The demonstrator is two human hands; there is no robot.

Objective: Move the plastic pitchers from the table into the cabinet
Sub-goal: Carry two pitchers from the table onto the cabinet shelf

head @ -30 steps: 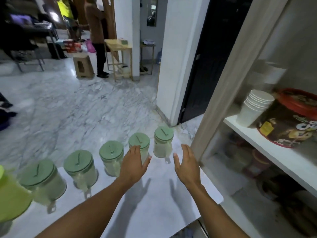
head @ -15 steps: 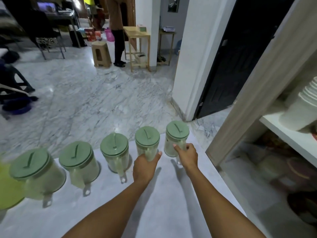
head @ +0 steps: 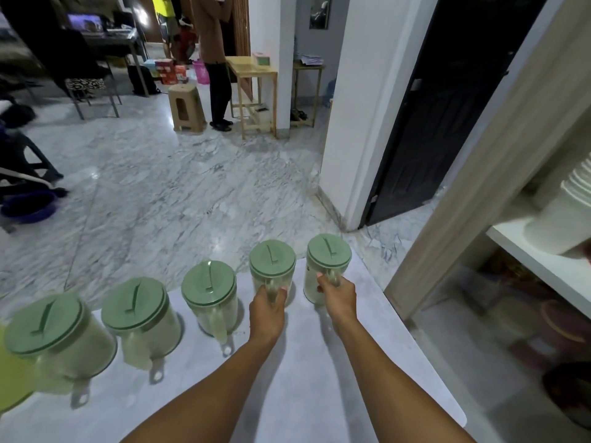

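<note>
Five clear plastic pitchers with green lids stand in a row along the far edge of the white table (head: 303,394), their handles turned toward the viewer. Far to the left of the fingers, at the frame's edge, lies a yellow-green object (head: 12,382), partly cut off, and beside it stands the first pitcher (head: 60,343). The second pitcher (head: 140,324) follows, then the third pitcher (head: 209,298), which stands just left of the left hand and is untouched. The left hand (head: 267,310) is closed around the handle of the fourth pitcher (head: 271,266), its fingers (head: 281,292) wrapped over the handle so that the handle shows through between them. Just to the right, the right hand (head: 337,298) grips the handle of the fifth pitcher (head: 327,260) in the same manner, with the thumb on the left of the handle. Both held pitchers are upright with their bases at table level; whether they have left the surface cannot be told. The two hands are near one another but apart. To the right of the right hand stands the open cabinet (head: 479,193), whose white shelf (head: 540,266) carries a stack of white cups (head: 566,219); blurred containers lie in the compartment below. Beyond the table stretches a marble floor (head: 179,193).
</note>
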